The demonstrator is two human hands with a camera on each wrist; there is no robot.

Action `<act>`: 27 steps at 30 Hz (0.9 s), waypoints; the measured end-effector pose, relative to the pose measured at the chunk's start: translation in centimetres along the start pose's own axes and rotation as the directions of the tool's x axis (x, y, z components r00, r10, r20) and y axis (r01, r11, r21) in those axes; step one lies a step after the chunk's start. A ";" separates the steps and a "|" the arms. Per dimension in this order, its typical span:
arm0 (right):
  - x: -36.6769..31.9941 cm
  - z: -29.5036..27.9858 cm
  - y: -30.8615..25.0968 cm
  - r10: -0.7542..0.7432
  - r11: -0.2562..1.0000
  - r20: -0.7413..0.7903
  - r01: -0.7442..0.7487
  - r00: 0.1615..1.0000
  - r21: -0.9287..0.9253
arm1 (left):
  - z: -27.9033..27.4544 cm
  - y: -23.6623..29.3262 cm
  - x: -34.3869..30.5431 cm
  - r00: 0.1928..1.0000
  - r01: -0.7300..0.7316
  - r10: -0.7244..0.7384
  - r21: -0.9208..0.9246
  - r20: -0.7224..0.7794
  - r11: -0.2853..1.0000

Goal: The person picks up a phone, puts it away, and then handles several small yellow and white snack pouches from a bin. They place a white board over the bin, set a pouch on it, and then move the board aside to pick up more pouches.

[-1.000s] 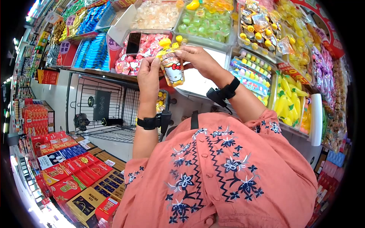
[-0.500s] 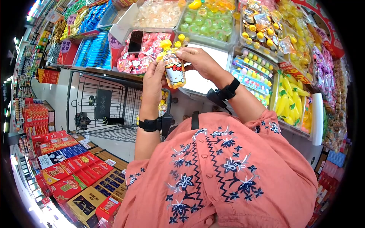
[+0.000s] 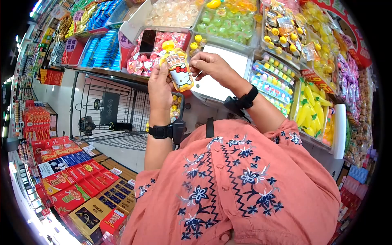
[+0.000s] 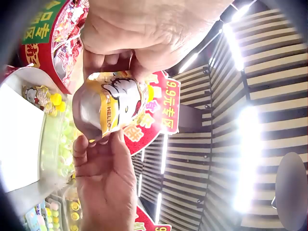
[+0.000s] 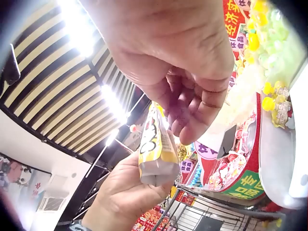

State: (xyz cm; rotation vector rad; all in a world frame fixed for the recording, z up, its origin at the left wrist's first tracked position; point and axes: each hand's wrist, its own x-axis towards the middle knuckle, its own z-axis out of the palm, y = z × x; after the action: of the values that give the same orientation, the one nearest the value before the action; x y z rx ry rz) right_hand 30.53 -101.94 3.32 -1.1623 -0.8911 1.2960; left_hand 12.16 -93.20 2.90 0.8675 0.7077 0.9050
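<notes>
1. While the left hand [image 3: 160, 92] pinches it by one side, the pouch [image 3: 179, 70] is in the air, in front of the person and just left of the right hand [image 3: 214, 67].
2. Pouch: yellow and white, cartoon face, red bow; yellow cap [image 3: 168, 45] uppermost and tipped to the left. HELLO lettering reads in the left wrist view; the silver base shows in the right wrist view.
3. Left hand: thumb on the front near the pouch's left edge, fingers behind it, partly hidden.
4. Right hand: fingers loosely bent, thumb close to them, beside the pouch's right edge. Whether they touch it cannot be told.
5. Bands, black: one on the left wrist [image 3: 160, 131], one on the right [image 3: 248, 96].
6. Phone [image 3: 148, 41]: dark screen, lying on pink packets [image 3: 141, 66] beyond the left hand.
7. Small pouches [image 3: 196, 44], yellow-capped: between the pink packets and the white panel [image 3: 228, 83].
8. Green cups [image 3: 223, 25]: in a clear bin, beyond the white panel.
9. Cart [image 3: 110, 107]: black wire, to the left of the left forearm.
10. Shirt [image 3: 245, 163]: coral, with dark and white floral embroidery.
</notes>
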 end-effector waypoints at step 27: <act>12.7 -8.7 1.7 -0.116 0.866 -0.033 0.085 0.993 -0.492 | 0.0 -7.5 11.8 0.988 -0.061 -0.014 0.478 0.151 0.876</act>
State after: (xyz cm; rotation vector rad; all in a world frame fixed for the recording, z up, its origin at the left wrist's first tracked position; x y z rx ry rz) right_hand 39.90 -90.74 -1.88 -1.5166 -1.2642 0.9640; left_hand 20.13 -85.35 -5.47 1.3774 0.8062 0.6802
